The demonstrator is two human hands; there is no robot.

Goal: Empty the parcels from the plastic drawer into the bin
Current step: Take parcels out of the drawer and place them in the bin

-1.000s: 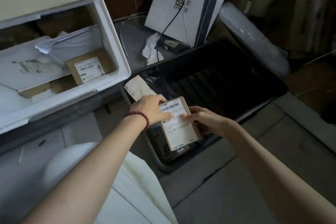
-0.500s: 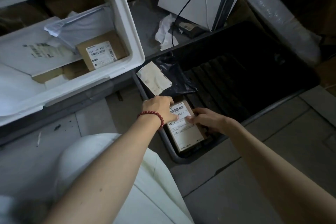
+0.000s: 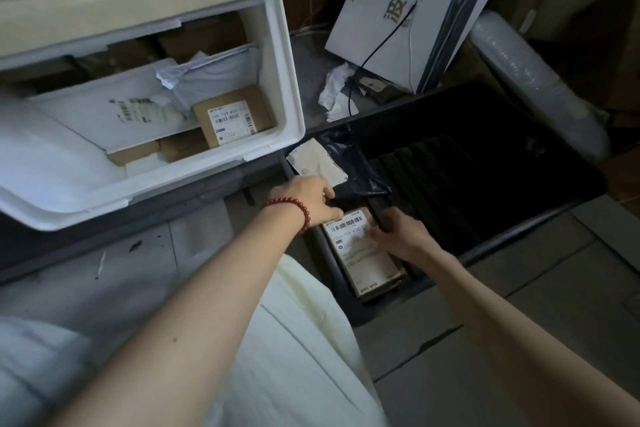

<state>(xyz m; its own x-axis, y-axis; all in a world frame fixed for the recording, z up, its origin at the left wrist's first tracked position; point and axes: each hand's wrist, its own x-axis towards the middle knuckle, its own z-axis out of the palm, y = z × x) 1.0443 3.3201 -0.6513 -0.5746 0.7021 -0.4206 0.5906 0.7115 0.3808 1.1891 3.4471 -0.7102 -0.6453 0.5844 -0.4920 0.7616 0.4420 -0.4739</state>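
**Entry: both hands on a cardboard parcel in the bin's near-left corner**

Left fingers: bent, tips at the upper-left corner of the cardboard parcel, beside its barcode. Pinch or plain touch: cannot tell. Thumb points toward the black poly-bag parcel just above. Left hand wears a red bead bracelet at the wrist.

Right fingers: laid over the right side of the white shipping label, motion-blurred. Thumb not visible, so cannot tell whether they grip. Right hand covers the parcel's upper-right edge.

Cardboard parcel: label up, long side running along the bin's left wall, lower end near the front rim. The poly-bag parcel sits just beyond it in the same corner, with its pale label patch turned toward the drawer.

Black bin: ribbed floor bare across the middle and the right half. Front rim runs diagonally past the right forearm.

Plastic drawer: pulled out at upper left, its right front corner close above the bin's left end. Inside are a labelled cardboard box against the right wall, a white mailer bag and more brown boxes below.

Surroundings: a white printed carton leans behind the bin, with crumpled paper at its foot. A roll of clear film lies along the far right rim.
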